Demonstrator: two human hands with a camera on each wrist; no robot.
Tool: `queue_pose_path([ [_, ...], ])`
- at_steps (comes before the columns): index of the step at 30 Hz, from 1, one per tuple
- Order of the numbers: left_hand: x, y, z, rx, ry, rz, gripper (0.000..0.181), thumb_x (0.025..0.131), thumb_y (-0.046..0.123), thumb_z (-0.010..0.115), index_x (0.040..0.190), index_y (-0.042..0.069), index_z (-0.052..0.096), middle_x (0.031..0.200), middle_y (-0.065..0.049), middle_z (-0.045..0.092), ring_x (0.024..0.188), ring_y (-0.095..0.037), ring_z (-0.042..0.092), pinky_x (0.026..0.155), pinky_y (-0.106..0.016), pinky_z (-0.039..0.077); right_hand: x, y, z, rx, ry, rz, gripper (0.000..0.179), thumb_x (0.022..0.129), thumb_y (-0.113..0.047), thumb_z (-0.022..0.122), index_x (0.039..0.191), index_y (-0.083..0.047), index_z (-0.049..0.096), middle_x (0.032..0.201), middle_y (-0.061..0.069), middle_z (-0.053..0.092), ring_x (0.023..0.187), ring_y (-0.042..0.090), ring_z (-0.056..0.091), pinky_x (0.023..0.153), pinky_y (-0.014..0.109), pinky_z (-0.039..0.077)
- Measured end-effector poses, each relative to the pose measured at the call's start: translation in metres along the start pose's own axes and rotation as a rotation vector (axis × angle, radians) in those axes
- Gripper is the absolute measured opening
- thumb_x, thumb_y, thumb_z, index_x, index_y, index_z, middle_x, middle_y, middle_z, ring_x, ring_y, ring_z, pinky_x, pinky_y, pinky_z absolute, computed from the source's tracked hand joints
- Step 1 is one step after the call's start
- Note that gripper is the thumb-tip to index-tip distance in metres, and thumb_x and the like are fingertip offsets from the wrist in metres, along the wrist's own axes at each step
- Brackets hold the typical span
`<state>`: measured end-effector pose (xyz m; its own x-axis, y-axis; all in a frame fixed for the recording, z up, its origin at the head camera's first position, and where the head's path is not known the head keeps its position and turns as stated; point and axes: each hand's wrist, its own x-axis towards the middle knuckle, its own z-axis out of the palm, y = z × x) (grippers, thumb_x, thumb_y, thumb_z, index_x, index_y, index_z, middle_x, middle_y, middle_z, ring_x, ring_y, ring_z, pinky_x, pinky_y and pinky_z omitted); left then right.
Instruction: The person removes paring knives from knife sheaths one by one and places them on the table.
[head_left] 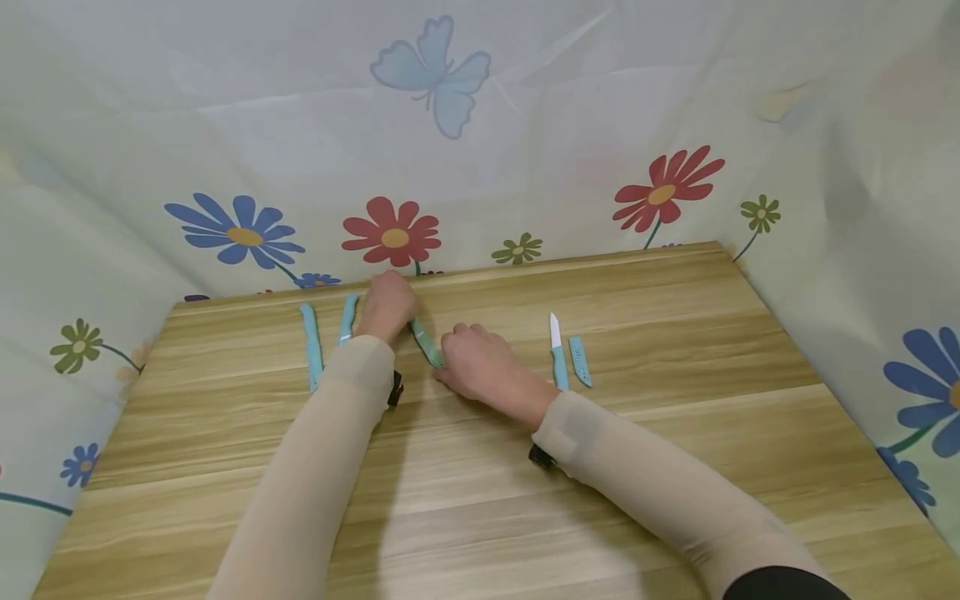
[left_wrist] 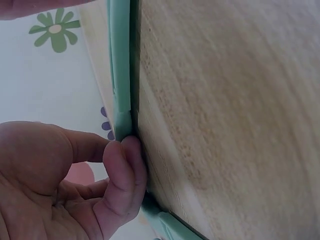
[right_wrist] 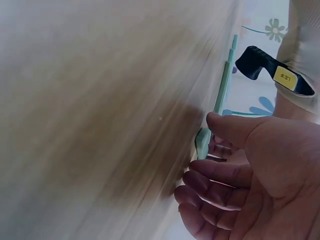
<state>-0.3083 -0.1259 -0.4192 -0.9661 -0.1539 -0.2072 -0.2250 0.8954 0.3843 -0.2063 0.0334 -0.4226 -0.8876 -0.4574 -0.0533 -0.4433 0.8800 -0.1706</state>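
My left hand (head_left: 387, 307) pinches the handle of a green paring knife (head_left: 424, 340) near the table's back edge. In the left wrist view the fingertips of the left hand (left_wrist: 75, 175) meet on the handle of this sheathed knife (left_wrist: 120, 65). My right hand (head_left: 480, 362) is at the knife's near end. In the right wrist view the right hand (right_wrist: 260, 165) has its thumb and forefinger apart, either side of the green sheath's end (right_wrist: 202, 143); contact is hard to tell.
Two more blue-green knives lie on the left: one sheathed (head_left: 312, 346), the other (head_left: 348, 317) partly behind my left arm. To the right are a bare white-bladed knife (head_left: 558, 362) and a loose perforated sheath (head_left: 580, 362). A flower-printed curtain (head_left: 562, 167) borders the wooden table (head_left: 675, 333).
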Motion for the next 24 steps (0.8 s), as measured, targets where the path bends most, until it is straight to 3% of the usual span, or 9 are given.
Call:
queue_pose_path([
  [5,0.003,0.000,0.001,0.014,-0.024,-0.034,0.013,0.097,0.004,0.056,0.100,-0.006,0.065,0.103,-0.021,0.062,0.072,-0.029,0.065,0.052,-0.030,0.053,0.005,-0.001,0.000,0.032,-0.022,0.013,0.028,0.099,-0.039,0.075,0.092,-0.012,0.068,0.095,0.005,0.063,0.085,0.023,0.061,0.067,0.042,0.058],
  [10,0.002,0.000,0.000,0.006,-0.029,-0.034,0.012,0.095,0.002,0.057,0.101,-0.006,0.065,0.107,-0.022,0.061,0.075,-0.030,0.063,0.053,-0.030,0.052,0.009,-0.001,0.002,0.037,-0.044,0.025,0.021,0.102,-0.031,0.071,0.096,-0.012,0.067,0.094,0.004,0.062,0.082,0.020,0.060,0.064,0.038,0.055],
  [16,0.000,0.000,-0.002,-0.008,-0.047,-0.025,0.014,0.096,0.002,0.055,0.101,-0.007,0.064,0.105,-0.022,0.062,0.072,-0.029,0.063,0.050,-0.029,0.051,0.010,0.001,0.002,0.052,-0.066,0.056,0.018,0.104,-0.022,0.065,0.089,-0.012,0.064,0.089,0.003,0.062,0.076,0.017,0.059,0.059,0.035,0.054],
  [20,0.000,0.001,-0.005,-0.010,-0.048,-0.032,0.012,0.097,0.003,0.055,0.095,-0.005,0.064,0.091,-0.018,0.066,0.059,-0.023,0.063,0.046,-0.027,0.049,0.010,0.002,-0.002,0.063,-0.073,0.078,0.019,0.104,-0.020,0.064,0.087,-0.011,0.062,0.085,0.003,0.062,0.071,0.016,0.059,0.054,0.033,0.053],
  [24,0.000,0.002,-0.010,-0.070,-0.040,-0.041,0.015,0.096,0.003,0.056,0.086,-0.004,0.065,0.069,-0.012,0.068,0.046,-0.016,0.061,0.042,-0.024,0.046,0.008,0.005,-0.007,0.082,-0.074,0.093,0.017,0.103,-0.019,0.066,0.088,-0.011,0.062,0.083,0.003,0.062,0.069,0.016,0.060,0.053,0.032,0.053],
])
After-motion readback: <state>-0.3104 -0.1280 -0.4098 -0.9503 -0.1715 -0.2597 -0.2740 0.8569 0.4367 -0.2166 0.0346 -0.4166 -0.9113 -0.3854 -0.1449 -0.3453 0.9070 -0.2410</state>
